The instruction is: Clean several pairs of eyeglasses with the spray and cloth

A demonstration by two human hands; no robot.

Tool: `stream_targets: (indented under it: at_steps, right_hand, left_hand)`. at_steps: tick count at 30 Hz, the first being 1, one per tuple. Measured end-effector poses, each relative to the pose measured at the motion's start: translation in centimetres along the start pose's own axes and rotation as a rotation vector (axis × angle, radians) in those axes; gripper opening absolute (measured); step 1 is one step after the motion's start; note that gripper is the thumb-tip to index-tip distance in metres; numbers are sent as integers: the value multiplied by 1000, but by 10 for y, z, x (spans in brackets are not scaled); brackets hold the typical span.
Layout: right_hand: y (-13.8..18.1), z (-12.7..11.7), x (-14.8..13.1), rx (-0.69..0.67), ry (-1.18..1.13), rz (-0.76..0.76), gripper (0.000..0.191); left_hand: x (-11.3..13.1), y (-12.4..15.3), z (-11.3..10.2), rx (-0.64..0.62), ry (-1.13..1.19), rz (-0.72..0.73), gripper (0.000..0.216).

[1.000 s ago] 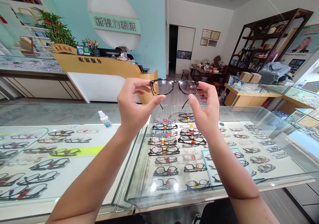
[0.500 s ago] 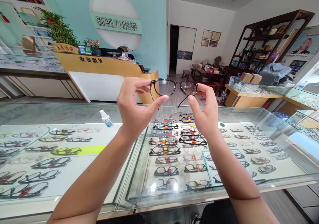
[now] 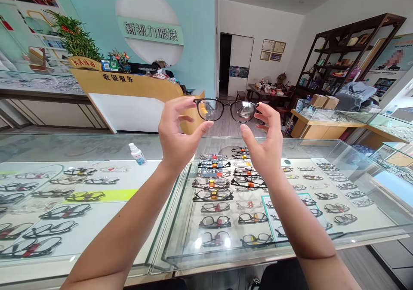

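I hold a pair of dark-framed glasses [image 3: 226, 110] up in front of me, above a glass display counter [image 3: 290, 247]. My left hand [image 3: 179, 131] pinches the left end of the frame between fingertips and thumb. My right hand [image 3: 263, 139] grips the right end the same way, thumb out below. The lenses face me and the temples are hidden behind the frame. Both forearms reach up from the bottom of the view.
Under the counter glass lie rows of several spectacle frames [image 3: 214, 195]. A small white spray bottle [image 3: 137, 154] stands on the left counter. A yellow reception desk [image 3: 129, 87] is behind, dark shelving [image 3: 342, 57] at right, and another glass case [image 3: 380, 126] at far right.
The glasses have risen slightly and tilted more upright; the temples that hung below the lenses no longer show. Both thumbs have loosened away from the frame.
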State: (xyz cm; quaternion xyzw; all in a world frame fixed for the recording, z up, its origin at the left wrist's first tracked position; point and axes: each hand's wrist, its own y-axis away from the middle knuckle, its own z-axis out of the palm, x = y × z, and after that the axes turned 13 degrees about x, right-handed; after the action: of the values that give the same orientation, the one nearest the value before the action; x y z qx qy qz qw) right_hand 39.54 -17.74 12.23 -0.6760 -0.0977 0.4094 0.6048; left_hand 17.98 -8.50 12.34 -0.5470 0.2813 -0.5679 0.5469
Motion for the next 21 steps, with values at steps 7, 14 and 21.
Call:
stream_targets:
  at_steps: [7,14,21]
  right_hand:
    - [2,-2,-4,-5,-17,-36,53]
    - [3,1,-5,-1,-48,-42,50]
    - [6,8,0,-19,-199,176,47]
  left_hand:
    - [-15,6,5,-49,90,-118,64]
    - [-21,8,8,-59,161,-124,79]
    - [-1,9,4,68,16,67,82]
